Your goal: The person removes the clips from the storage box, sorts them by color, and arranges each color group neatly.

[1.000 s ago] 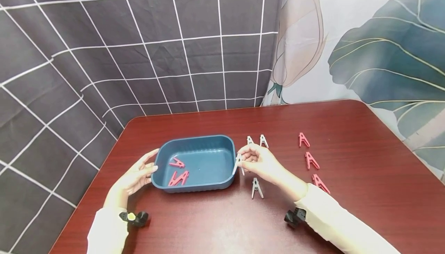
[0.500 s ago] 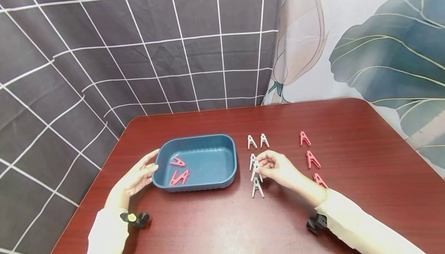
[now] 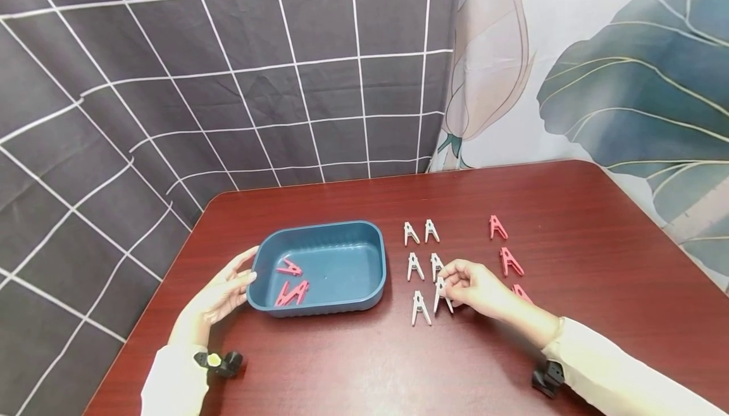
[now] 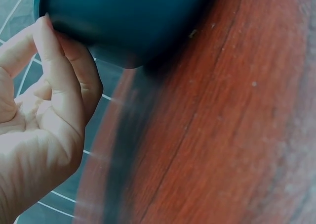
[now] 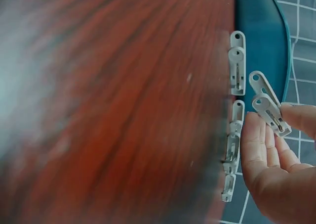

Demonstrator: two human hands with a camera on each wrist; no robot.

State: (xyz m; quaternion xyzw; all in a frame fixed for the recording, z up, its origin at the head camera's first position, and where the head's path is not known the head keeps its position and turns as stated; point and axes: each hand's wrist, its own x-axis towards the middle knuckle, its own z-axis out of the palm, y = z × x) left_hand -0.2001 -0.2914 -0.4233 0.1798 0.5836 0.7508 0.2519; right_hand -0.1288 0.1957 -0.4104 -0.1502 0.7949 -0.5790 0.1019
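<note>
My left hand (image 3: 224,294) grips the left rim of a blue plastic basin (image 3: 336,307), thumb on the near side of the wall; the left wrist view shows the fingers against the basin's side (image 4: 123,26). Inside the basin lie a few pink clothespins (image 3: 290,267) toward its left. To the right of the basin, my right hand (image 3: 478,289) pinches a white clothespin (image 3: 440,294) between thumb and fingers; the right wrist view shows this clothespin (image 5: 269,105) held tilted. Several other white clothespins (image 3: 418,308) stand in rows on the table around that hand.
Three pink clothespins (image 3: 510,262) stand in a column farther right; the right forearm partly covers the nearest. The red-brown wooden table (image 3: 342,365) ends at a grey checked curtain (image 3: 319,87) behind and a flower-printed curtain (image 3: 626,87) at the right.
My right hand has moved right and toward me, from beside the basin's right rim, with the white clothespin in it. White clothespins it covered now show. The left hand keeps its hold.
</note>
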